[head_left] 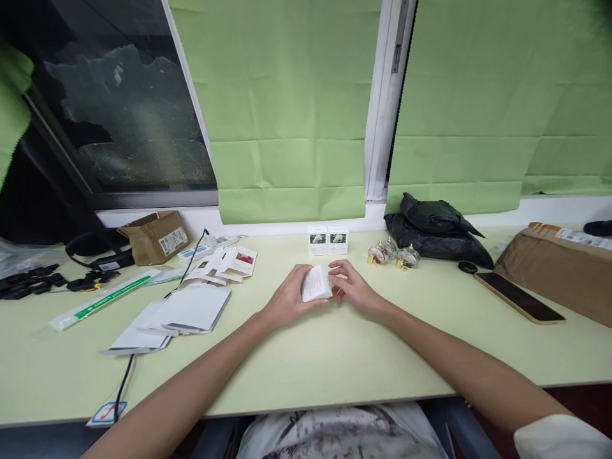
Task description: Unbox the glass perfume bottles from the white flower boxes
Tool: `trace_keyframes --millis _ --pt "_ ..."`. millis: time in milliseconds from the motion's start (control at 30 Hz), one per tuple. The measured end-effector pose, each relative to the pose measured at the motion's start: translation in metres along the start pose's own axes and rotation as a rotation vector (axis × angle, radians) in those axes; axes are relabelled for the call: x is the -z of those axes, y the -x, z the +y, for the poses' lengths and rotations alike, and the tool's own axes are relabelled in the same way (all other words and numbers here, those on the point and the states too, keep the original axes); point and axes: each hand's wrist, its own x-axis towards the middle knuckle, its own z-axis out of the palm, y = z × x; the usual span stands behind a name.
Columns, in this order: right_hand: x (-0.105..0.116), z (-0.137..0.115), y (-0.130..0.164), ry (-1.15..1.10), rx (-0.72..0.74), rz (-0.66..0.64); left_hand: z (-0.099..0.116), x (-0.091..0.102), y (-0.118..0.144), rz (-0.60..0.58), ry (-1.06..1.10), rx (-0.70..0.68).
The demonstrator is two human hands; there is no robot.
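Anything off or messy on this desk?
Mostly tidy. The flat white cartons left of the hands lie in a loose, fanned heap, and a black cable runs under them and over the desk edge. The left hand and right hand hold a small white box.

Bare forearms, white right sleeve (561,438)

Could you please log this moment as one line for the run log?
left hand: holds small white box | right hand: fingers on box's right edge | behind: two upright boxes | table
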Motion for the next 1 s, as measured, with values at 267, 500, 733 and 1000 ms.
trace_keyframes --millis 267,500,733,1000 --pt "-0.004 -0.008 0.002 -0.085 -0.031 -0.088 -0.002 0.001 -0.002 0.004 -0.18 -0.113" --pt "-0.004 -0.01 0.003 -0.037 -0.041 -0.092 0.0 0.0 0.0 0.004 -0.247 -0.155" --pt "-0.001 -0.011 0.001 0.046 -0.038 -0.087 -0.002 -0.001 0.0 0.013 -0.236 -0.176" --pt "0.009 -0.009 0.001 0.32 0.169 0.025 -0.01 0.003 -0.001 0.029 -0.081 -0.009"
